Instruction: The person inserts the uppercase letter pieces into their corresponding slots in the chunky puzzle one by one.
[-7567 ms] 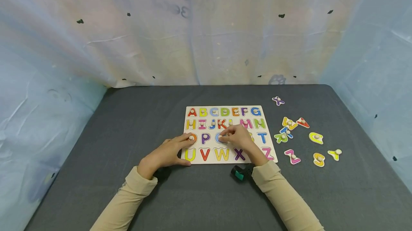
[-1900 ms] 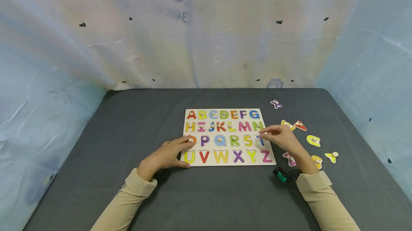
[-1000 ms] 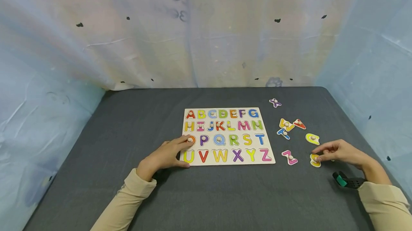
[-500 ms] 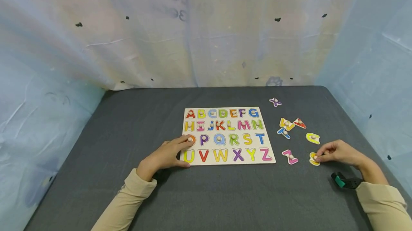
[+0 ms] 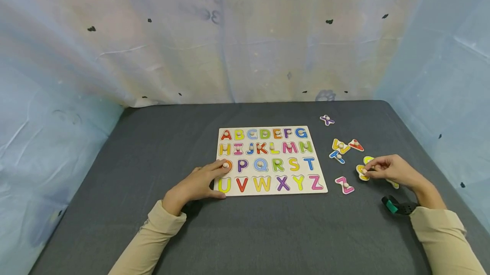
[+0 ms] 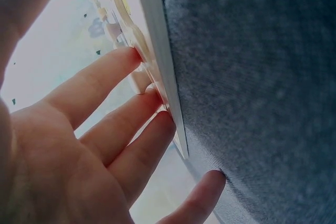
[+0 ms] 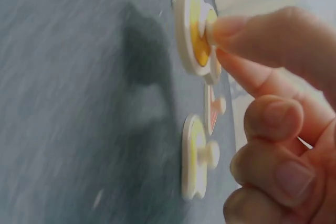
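My right hand (image 5: 396,170) pinches the knob of the yellow-orange letter S piece (image 5: 361,173) between thumb and forefinger. In the right wrist view the S piece (image 7: 189,35) is tilted up off the table, its shadow apart from it, while the other fingers curl into the palm. A white wooden alphabet puzzle board (image 5: 251,185) lies flat. Its upper two rows and O, P, Q and R carry knobs; S, T and the bottom row show only printed letters. My left hand (image 5: 195,184) rests on the board's left edge with extended fingers; the left wrist view shows fingertips touching the board's side (image 6: 167,72).
Right of the board lie loose knobbed pieces: a purple X (image 5: 327,120), orange W (image 5: 340,146), red A-like piece (image 5: 356,145), blue T (image 5: 337,157) and pink Z (image 5: 345,185). A yellow-green U (image 5: 368,160) and a yellow Y (image 5: 393,184) are partly behind the right hand.
The green R piece went into the board. My right hand then moved right, took the S piece by its knob, and has lifted it up and leftward. The left hand has stayed put.
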Demonstrator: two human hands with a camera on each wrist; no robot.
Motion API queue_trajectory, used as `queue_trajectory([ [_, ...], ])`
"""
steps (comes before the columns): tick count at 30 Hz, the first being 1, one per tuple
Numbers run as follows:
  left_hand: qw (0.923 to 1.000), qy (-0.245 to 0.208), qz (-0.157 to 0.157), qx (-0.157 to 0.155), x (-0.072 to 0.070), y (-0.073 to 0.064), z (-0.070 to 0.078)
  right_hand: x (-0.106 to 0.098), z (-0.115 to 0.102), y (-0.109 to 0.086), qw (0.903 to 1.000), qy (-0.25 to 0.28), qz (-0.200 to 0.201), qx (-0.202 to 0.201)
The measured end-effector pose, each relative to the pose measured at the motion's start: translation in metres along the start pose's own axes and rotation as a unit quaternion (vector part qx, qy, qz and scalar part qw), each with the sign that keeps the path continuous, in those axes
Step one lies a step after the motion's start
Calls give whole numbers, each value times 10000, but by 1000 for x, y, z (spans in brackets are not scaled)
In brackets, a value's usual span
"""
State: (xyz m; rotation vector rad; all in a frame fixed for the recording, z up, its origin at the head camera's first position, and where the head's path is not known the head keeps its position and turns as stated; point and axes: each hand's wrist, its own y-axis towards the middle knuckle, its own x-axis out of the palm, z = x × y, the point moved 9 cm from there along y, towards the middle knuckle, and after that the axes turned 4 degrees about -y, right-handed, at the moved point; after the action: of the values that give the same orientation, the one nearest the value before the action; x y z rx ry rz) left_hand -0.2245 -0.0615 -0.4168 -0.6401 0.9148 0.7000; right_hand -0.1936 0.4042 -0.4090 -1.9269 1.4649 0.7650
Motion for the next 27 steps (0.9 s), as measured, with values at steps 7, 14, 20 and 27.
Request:
queue_trajectory([
  [7, 10000, 20, -5, -3, 0, 0, 0, 5, -7, 17, 9997, -60, 74, 229],
  [14, 10000, 21, -2, 8, 0, 0, 1, 13, -8, 32, 9995, -31, 148, 276],
  [20, 10000, 71, 22, 43, -1, 0, 2, 19, -10, 37, 9997, -161, 87, 174],
  [27, 9998, 115, 112, 116, -1, 0, 2, 23, -21, 34, 9996, 191, -32, -197],
])
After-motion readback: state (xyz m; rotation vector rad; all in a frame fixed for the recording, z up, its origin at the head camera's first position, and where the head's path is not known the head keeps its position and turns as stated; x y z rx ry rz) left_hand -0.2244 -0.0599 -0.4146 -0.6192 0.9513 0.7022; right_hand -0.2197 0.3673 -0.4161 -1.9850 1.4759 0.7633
